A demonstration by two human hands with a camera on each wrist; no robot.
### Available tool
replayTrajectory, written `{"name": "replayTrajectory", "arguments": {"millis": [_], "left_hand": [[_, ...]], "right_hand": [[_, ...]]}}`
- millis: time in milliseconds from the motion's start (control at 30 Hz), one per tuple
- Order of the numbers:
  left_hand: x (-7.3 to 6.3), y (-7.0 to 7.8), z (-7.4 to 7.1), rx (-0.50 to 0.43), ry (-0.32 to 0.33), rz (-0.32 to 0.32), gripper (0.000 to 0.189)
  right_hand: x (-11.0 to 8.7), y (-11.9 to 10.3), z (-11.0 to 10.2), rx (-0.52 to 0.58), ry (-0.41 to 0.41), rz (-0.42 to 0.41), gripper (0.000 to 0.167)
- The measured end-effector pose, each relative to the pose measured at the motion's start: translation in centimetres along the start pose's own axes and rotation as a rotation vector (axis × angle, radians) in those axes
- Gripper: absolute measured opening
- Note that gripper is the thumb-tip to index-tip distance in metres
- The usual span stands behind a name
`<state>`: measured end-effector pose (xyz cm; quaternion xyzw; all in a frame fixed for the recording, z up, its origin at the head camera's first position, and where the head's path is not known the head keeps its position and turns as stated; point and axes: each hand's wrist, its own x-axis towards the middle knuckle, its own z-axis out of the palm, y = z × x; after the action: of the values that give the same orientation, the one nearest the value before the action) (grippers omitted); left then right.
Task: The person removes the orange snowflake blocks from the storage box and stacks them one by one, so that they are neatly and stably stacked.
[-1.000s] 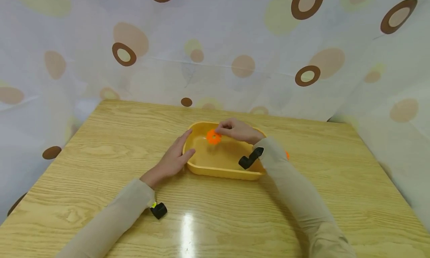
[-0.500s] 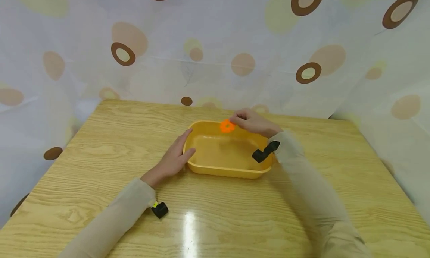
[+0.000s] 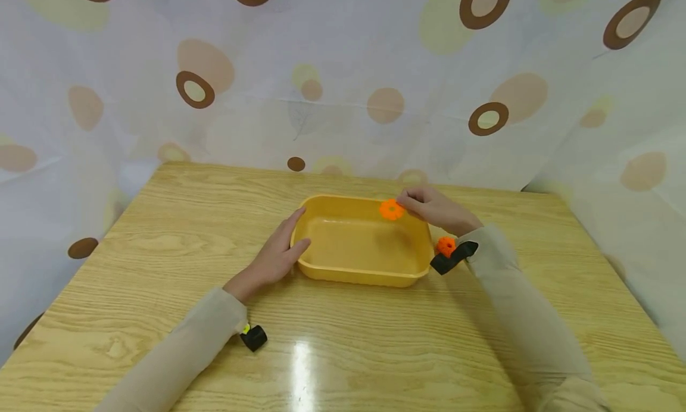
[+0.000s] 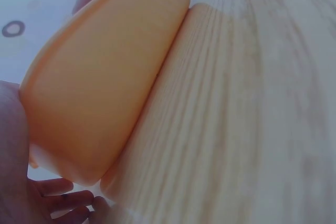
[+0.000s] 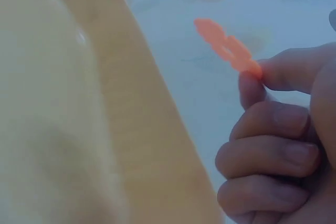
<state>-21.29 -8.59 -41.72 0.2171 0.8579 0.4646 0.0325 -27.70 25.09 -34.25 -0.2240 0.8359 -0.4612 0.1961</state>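
Note:
A yellow rectangular plastic basin stands on the table. My left hand holds its left end, thumb over the rim and the other fingers along the outside; several fingertips show beside the wall in the left wrist view. My right hand pinches a flat orange flower-shaped piece between thumb and index finger, above the basin's far right part. In the right wrist view this orange piece appears nearly edge-on, and the other fingers are curled into the palm.
To the right of the basin lies another orange piece with a dark hole, partly hidden by the black wrist camera. A wood-grain table carries everything, with a spotted curtain hanging behind it.
My right hand has moved to the right with the orange flower-shaped piece, from inside the basin to above its far right rim. The second orange piece has come into fuller view. My left hand stays put.

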Motion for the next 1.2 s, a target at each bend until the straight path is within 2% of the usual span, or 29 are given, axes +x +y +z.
{"name": "replayTrajectory", "arguments": {"millis": [333, 533, 767, 967, 1200], "left_hand": [[0.0, 0.1, 0.1, 0.001, 0.001, -0.003, 0.065], [0.0, 0.1, 0.2, 0.000, 0.001, -0.001, 0.065], [0.0, 0.2, 0.2, -0.006, 0.006, -0.006, 0.065], [0.1, 0.0, 0.3, 0.003, 0.013, -0.010, 0.065], [0.1, 0.0, 0.3, -0.005, 0.011, -0.009, 0.065]], "right_hand": [[-2.7, 1.4, 0.1, 0.042, 0.075, 0.043, 0.038], [-3.9, 2.4, -0.1, 0.068, 0.105, 0.045, 0.043], [-5.3, 3.7, -0.2, 0.152, 0.134, 0.017, 0.040], [-6.5, 5.0, -0.7, 0.220, 0.159, 0.026, 0.037], [-7.7, 6.7, -1.5, 0.196, 0.190, 0.078, 0.038]]}}
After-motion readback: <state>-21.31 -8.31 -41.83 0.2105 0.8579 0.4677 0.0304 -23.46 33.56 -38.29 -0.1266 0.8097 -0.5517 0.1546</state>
